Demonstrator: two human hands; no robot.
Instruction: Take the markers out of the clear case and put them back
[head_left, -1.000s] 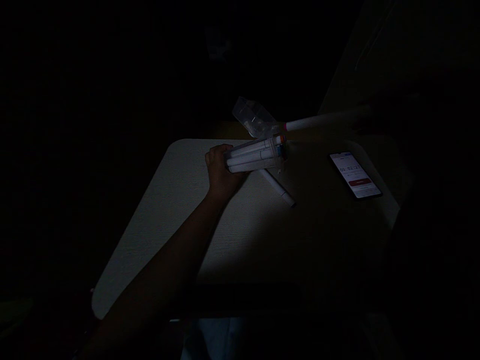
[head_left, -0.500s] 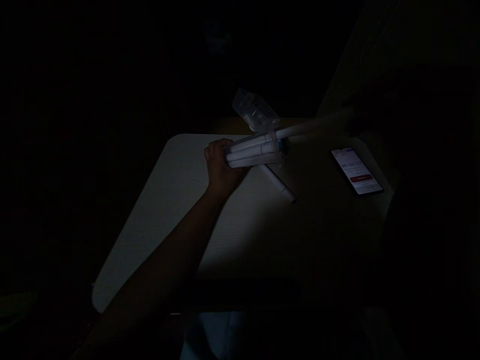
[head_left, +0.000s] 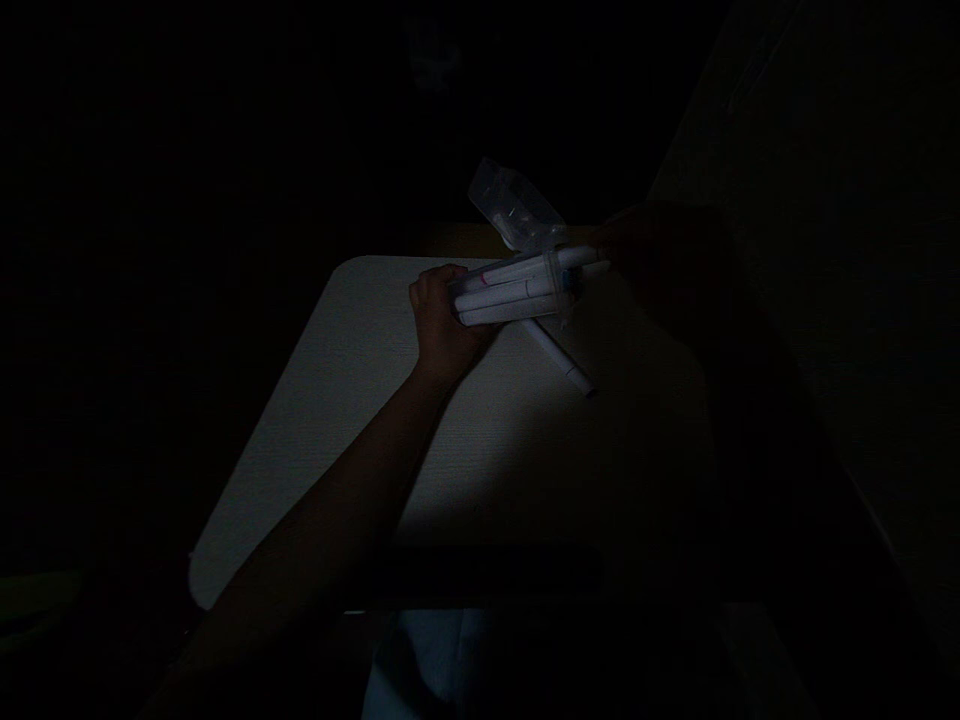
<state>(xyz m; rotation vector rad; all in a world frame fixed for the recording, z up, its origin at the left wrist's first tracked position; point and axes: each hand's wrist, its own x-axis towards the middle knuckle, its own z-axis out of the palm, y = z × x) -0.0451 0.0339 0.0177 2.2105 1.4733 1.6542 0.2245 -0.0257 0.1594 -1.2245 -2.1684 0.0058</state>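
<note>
The scene is very dark. My left hand point(head_left: 439, 325) is closed round a bundle of several white markers in a clear sleeve point(head_left: 517, 287), held level above a white table point(head_left: 322, 400). My right hand point(head_left: 645, 245) is a dark shape at the bundle's right end, touching the end of a white marker that lies in the bundle's top; its fingers are too dark to read. One loose white marker point(head_left: 562, 362) lies on the table just below the bundle.
A crumpled clear plastic bag point(head_left: 514, 205) lies behind the bundle at the table's far edge. My right forearm covers the table's right side. Everything around the table is black.
My right hand has carried a white pink-tipped marker leftward from the upper right into the bundle's open end. My right arm now hides the lit phone that lay at the right.
</note>
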